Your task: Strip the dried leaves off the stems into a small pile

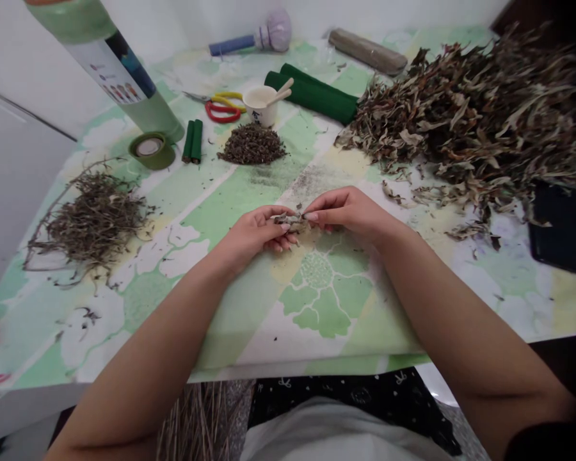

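Note:
At the middle of the table, my left hand is closed around a small bunch of dried leaves. My right hand pinches the right end of the same bunch between thumb and forefinger. Dark crumbs lie on the cloth just beyond my fingers. A large heap of dried leaves spreads out on the right. Over on the left is a tangled pile of dry stems. Straight ahead sits a small mound of dark, crumbled plant bits.
Behind the mound stand a white cup with sticks and scissors. Green rolls, two short green sticks, a tall green canister and its lid lie around. A black phone rests at right on the patterned tablecloth.

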The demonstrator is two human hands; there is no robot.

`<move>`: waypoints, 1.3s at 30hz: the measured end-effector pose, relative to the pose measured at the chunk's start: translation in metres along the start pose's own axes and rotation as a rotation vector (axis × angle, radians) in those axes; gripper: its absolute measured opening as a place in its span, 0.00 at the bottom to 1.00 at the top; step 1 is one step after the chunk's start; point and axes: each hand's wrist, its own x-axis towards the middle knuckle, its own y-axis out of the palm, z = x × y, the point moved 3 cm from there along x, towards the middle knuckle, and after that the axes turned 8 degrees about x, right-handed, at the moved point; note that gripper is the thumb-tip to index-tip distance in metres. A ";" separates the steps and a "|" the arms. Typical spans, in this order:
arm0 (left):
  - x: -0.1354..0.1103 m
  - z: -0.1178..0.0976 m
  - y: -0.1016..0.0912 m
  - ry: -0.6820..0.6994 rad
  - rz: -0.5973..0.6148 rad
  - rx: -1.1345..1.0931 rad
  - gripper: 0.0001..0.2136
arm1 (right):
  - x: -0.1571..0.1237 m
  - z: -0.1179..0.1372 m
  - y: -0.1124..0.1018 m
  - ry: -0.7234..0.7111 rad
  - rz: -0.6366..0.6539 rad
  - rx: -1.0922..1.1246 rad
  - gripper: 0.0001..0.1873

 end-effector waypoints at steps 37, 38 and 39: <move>-0.004 0.003 0.010 0.206 -0.271 -0.068 0.15 | -0.005 0.008 0.021 -0.338 -0.133 -0.107 0.10; -0.005 0.003 0.010 0.206 -0.277 -0.071 0.14 | -0.005 0.008 0.021 -0.343 -0.133 -0.107 0.10; -0.005 0.004 0.009 0.208 -0.282 -0.074 0.14 | -0.005 0.008 0.021 -0.348 -0.134 -0.110 0.10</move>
